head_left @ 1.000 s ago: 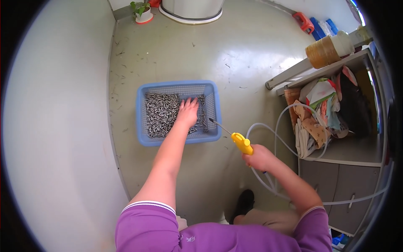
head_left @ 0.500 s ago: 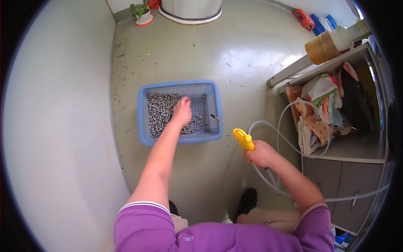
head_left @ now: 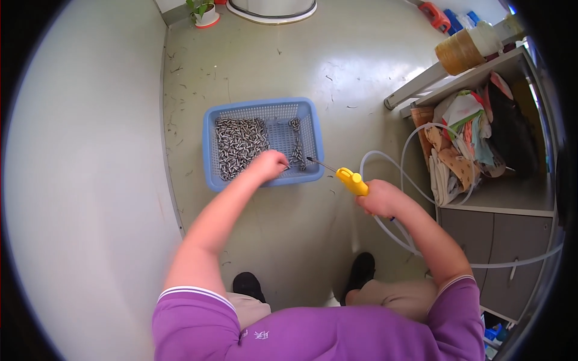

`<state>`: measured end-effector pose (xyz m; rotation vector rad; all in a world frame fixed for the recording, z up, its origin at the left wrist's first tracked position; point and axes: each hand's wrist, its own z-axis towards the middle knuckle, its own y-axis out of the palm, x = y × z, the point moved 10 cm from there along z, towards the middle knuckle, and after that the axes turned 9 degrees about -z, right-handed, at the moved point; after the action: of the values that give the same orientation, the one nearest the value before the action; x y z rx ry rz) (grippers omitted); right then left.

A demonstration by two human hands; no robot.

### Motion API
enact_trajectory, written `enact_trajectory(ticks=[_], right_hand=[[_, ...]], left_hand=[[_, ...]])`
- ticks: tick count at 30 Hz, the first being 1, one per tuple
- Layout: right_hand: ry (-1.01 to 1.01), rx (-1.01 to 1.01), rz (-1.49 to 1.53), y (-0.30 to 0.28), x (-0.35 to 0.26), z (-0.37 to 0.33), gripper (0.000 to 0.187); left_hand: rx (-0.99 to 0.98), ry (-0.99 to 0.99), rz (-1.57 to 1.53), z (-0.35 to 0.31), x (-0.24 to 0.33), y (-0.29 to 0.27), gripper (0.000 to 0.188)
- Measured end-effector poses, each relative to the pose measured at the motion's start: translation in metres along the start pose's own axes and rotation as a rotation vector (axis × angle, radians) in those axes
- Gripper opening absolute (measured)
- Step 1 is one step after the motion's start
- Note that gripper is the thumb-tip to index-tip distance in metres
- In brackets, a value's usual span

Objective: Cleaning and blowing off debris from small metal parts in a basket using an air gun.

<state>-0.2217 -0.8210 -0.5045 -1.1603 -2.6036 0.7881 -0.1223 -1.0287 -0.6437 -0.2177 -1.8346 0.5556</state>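
Observation:
A blue plastic basket (head_left: 209, 147) with perforated walls sits on the floor in front of me. Small shiny metal cylindrical parts (head_left: 238, 144) are heaped in its left half, with a narrower strip of them along the right side. My left hand (head_left: 268, 165) reaches over the near rim, fingers curled together low among the parts; what they pinch is too small to make out. My right hand (head_left: 379, 197) grips a yellow air blow gun (head_left: 351, 181) to the right of the basket. Its thin nozzle points left, the dark tip over the basket's right rim.
A pale hose (head_left: 385, 155) loops from the gun past an open cabinet (head_left: 500, 240) on the right, stuffed with cloths (head_left: 460, 129). Rolls of tape (head_left: 460, 52) rest above it. A wall (head_left: 96, 180) runs along the left; a potted plant (head_left: 205, 13) stands far off.
My left hand has moved from the basket's middle toward its near side, a little rightward. The loose parts near the front middle are fewer. The right hand still holds the blow gun.

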Motion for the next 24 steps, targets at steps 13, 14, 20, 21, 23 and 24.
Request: enact_trajectory(ticks=[13, 14, 20, 21, 23, 24], right_hand=[[-0.021, -0.021, 0.034, 0.002, 0.002, -0.004, 0.029], [-0.04, -0.016, 0.02, 0.0, 0.0, 0.0, 0.028], [-0.134, -0.013, 0.064, 0.002, -0.017, 0.016, 0.028], [-0.14, -0.008, 0.06, 0.0, -0.019, 0.017, 0.028], [-0.124, -0.01, 0.07, 0.002, -0.021, 0.019, 0.026], [-0.133, -0.015, 0.064, 0.005, -0.022, 0.019, 0.026]], left_hand=[[0.44, -0.012, 0.487, -0.009, -0.012, -0.053, 0.032], [0.471, -0.154, 0.547, -0.015, -0.017, -0.064, 0.034], [0.402, -0.911, 0.308, -0.057, -0.042, -0.057, 0.08], [0.404, -0.888, 0.258, -0.054, -0.041, -0.051, 0.078], [0.374, -0.795, 0.314, -0.05, -0.044, -0.036, 0.071], [0.396, -0.744, 0.306, -0.048, -0.046, -0.032, 0.061]])
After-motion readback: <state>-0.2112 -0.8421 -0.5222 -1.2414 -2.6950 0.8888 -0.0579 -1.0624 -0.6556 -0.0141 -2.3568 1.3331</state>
